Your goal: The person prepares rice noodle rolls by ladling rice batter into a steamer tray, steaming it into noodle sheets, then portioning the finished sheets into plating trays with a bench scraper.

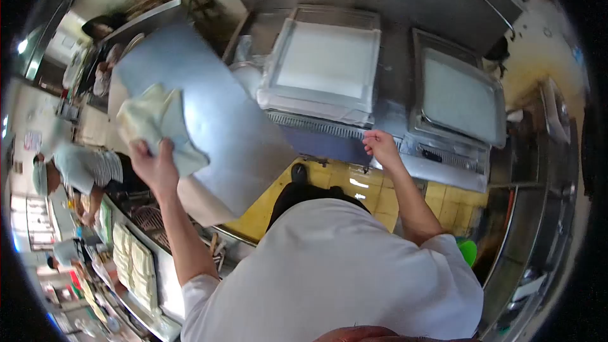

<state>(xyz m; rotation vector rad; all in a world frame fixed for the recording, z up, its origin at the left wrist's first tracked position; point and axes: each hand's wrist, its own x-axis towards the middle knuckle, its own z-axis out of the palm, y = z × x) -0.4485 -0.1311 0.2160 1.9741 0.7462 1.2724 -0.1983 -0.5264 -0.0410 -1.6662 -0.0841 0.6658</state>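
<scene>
A pale, crumpled cloth is gripped between the thumb and fingers of my left hand. It hangs over a broad, shiny metal sheet at the left. My right hand, its fingers curled closed, is near the front lower corner of a stack of trays, and nothing shows in it. The top metal tray of that stack holds a flat white layer. To the right stands another metal tray, also with a smooth pale layer inside.
Yellow floor tiles show below the counter. Metal shelving is on the far right, with a green object by my right elbow. Co-workers stand along a counter at the left, where pale wrapped blocks lie.
</scene>
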